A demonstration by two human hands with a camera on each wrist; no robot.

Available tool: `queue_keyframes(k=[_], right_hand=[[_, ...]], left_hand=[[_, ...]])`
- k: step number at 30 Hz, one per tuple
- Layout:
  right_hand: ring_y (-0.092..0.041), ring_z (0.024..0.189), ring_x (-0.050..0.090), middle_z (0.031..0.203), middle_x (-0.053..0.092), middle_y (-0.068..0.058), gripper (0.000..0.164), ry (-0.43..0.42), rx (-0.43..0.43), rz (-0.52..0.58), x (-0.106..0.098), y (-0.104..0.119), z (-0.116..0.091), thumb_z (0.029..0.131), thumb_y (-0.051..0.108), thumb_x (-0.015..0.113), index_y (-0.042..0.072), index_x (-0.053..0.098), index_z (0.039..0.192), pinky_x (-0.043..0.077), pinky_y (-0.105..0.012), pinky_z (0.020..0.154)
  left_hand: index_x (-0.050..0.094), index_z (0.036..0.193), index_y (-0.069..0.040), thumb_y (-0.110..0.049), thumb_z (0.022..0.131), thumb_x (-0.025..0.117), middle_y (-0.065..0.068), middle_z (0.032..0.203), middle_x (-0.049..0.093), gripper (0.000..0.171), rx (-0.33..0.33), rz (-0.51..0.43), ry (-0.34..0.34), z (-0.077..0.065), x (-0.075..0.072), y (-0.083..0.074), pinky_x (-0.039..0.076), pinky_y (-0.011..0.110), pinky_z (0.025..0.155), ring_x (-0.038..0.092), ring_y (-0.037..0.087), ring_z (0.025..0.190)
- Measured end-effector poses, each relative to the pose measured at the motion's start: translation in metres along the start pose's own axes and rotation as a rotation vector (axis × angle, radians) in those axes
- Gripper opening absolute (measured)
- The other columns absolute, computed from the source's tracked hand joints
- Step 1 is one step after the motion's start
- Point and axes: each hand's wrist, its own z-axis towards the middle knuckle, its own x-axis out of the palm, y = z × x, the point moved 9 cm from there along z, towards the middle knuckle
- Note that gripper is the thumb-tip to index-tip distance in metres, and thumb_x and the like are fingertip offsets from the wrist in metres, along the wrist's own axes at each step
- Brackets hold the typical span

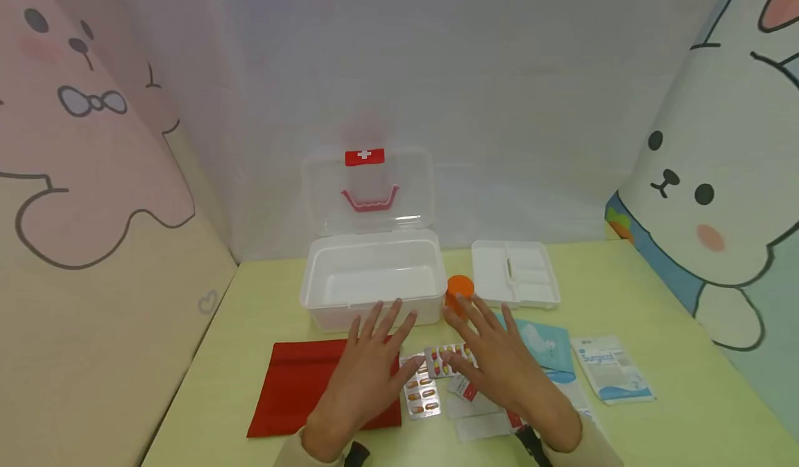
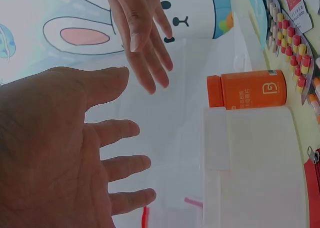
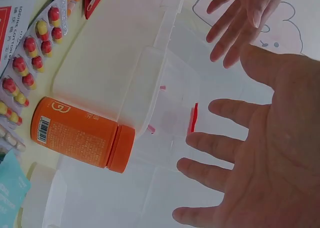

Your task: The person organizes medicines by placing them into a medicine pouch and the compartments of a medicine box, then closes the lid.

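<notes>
My left hand [image 1: 368,373] hovers with fingers spread, palm down, over the right part of a red pouch [image 1: 306,384]. The right hand [image 1: 499,363] is likewise spread, holding nothing, above several medical items. Between the hands lie two capsule blister packs, one with orange capsules [image 1: 422,396] and one with red-and-yellow capsules [image 3: 30,52]. An orange bottle [image 2: 255,89] stands just beyond my right fingertips. Behind the hands a clear first-aid box [image 1: 374,314] has its lid raised, a red handle [image 1: 371,203] on it. Its visible inside holds nothing.
A white divided tray [image 1: 493,273] lies right of the box. Blue packet [image 1: 549,345], a white "Surgical" packet [image 1: 614,370] and an iodine cotton packet [image 3: 11,30] lie to the right and middle. Cartoon-printed cloth walls [image 1: 399,71] enclose the yellow table [image 1: 218,391] at the back and sides.
</notes>
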Motion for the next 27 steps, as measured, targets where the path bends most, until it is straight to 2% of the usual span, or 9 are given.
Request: queue_keyframes(k=[5, 8, 13, 20, 27], right_hand=[[-0.036, 0.147, 0.029, 0.158, 0.035, -0.011, 0.064, -0.013, -0.011, 0.006, 0.0, 0.003, 0.0, 0.091, 0.047, 0.064, 0.022, 0.045, 0.147, 0.017, -0.069, 0.114], [-0.037, 0.144, 0.034, 0.157, 0.037, -0.011, 0.067, -0.029, -0.02, 0.0, -0.002, 0.006, 0.001, 0.091, 0.047, 0.064, 0.02, 0.043, 0.148, 0.028, -0.065, 0.112], [-0.037, 0.137, 0.045, 0.156, 0.038, -0.011, 0.073, -0.009, -0.015, 0.032, -0.005, 0.012, 0.003, 0.09, 0.046, 0.066, 0.016, 0.038, 0.151, 0.043, -0.059, 0.103], [-0.036, 0.133, 0.05, 0.152, 0.044, -0.012, 0.072, 0.02, 0.002, 0.031, -0.003, 0.022, 0.008, 0.09, 0.043, 0.067, 0.014, 0.039, 0.15, 0.048, -0.055, 0.101], [-0.032, 0.127, 0.055, 0.144, 0.053, -0.01, 0.064, 0.052, 0.013, 0.044, 0.007, 0.033, 0.013, 0.091, 0.042, 0.066, 0.012, 0.047, 0.145, 0.051, -0.055, 0.094]], left_hand=[[0.033, 0.153, -0.029, -0.052, 0.093, 0.057, 0.001, 0.163, 0.026, 0.069, -0.047, 0.005, 0.005, -0.004, -0.002, 0.01, 0.018, 0.062, 0.119, 0.02, 0.034, 0.151], [0.036, 0.152, -0.028, -0.051, 0.092, 0.059, 0.0, 0.162, 0.029, 0.068, -0.048, 0.01, -0.026, -0.006, -0.006, 0.013, 0.021, 0.061, 0.118, 0.024, 0.033, 0.15], [0.043, 0.149, -0.024, -0.047, 0.091, 0.063, 0.004, 0.158, 0.038, 0.066, -0.051, 0.003, -0.097, -0.012, -0.014, 0.019, 0.027, 0.059, 0.117, 0.032, 0.034, 0.146], [0.045, 0.148, -0.022, -0.046, 0.089, 0.067, 0.008, 0.154, 0.043, 0.068, -0.089, 0.032, -0.14, -0.023, -0.022, 0.04, 0.033, 0.058, 0.113, 0.037, 0.036, 0.143], [0.045, 0.148, -0.017, -0.042, 0.089, 0.068, 0.012, 0.152, 0.045, 0.068, -0.146, 0.038, -0.161, -0.041, -0.03, 0.067, 0.04, 0.058, 0.109, 0.041, 0.038, 0.14]])
